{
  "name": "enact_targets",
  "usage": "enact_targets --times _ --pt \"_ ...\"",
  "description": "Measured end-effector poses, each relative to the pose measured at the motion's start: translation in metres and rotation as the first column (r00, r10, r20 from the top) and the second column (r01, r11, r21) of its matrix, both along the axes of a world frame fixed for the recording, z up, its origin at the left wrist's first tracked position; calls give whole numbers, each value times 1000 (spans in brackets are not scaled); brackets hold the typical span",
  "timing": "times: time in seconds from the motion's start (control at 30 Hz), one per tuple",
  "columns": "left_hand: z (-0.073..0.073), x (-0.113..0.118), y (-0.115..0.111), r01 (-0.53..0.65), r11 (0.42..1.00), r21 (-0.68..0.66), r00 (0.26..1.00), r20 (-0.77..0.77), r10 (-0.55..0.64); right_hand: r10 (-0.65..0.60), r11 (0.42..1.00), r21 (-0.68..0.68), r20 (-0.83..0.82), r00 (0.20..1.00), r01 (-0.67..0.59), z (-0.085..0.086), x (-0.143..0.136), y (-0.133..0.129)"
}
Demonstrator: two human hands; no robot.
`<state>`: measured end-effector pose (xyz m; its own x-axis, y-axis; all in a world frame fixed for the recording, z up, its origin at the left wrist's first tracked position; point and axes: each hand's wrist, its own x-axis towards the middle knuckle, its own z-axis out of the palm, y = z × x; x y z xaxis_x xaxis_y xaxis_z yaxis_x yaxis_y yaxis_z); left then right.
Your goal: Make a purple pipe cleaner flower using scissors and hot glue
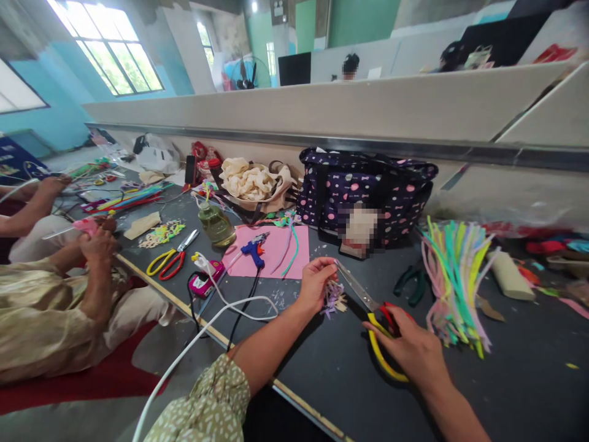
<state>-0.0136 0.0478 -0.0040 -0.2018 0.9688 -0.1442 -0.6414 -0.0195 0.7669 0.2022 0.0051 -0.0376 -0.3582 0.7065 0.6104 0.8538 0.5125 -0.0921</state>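
Your right hand (411,350) is wrapped round the red and yellow handles of the scissors (356,288), which you hold over the table (331,368), in from its near edge. Your left hand (317,285) is at the other end, thumb and finger drawn close together beside the blade tips; you cannot tell whether they have closed on something small there. Having one hand at each end probably lets you set the tips exactly where your fingers meet. The pile of short pieces (335,299), lilac and cream, lies just beside your left hand, likely so that bits gather in one spot. The bundle of long strips (458,282) lies to the right of the scissors, presumably for easy reach, with the green pliers (413,283) between. The glue gun (252,250) rests on the pink sheet (242,269), perhaps to spare the table from drips. The blades point away from you, leftward and toward the back edge; the long axis slants from the handles, closer to the near edge, up to the tips, and the blades look almost together.
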Motion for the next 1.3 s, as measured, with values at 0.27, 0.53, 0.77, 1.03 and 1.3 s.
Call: enact_targets --times 0.27,0.53,0.77,1.03,1.3 --pt "-4 -1 1 8 1000 -8 1000 12 -8 6 999 39 39 999 -7 4 1 -1" --pt "-4 -2 2 20 1000 -2 1000 16 -20 34 999 37 47 998 -36 2 1 0" --pt "-5 -2 2 19 999 -28 1000 5 -19 -1 1000 12 77 997 0 -3 2 0" --pt "-3 -2 2 17 1000 -6 1000 -5 -17 28 1000 -9 55 998 -28 0 0 -1" --pt "-1 -3 4 14 1000 -2 1000 -21 -14 60 995 -74 1 998 -59 -8 0 1"
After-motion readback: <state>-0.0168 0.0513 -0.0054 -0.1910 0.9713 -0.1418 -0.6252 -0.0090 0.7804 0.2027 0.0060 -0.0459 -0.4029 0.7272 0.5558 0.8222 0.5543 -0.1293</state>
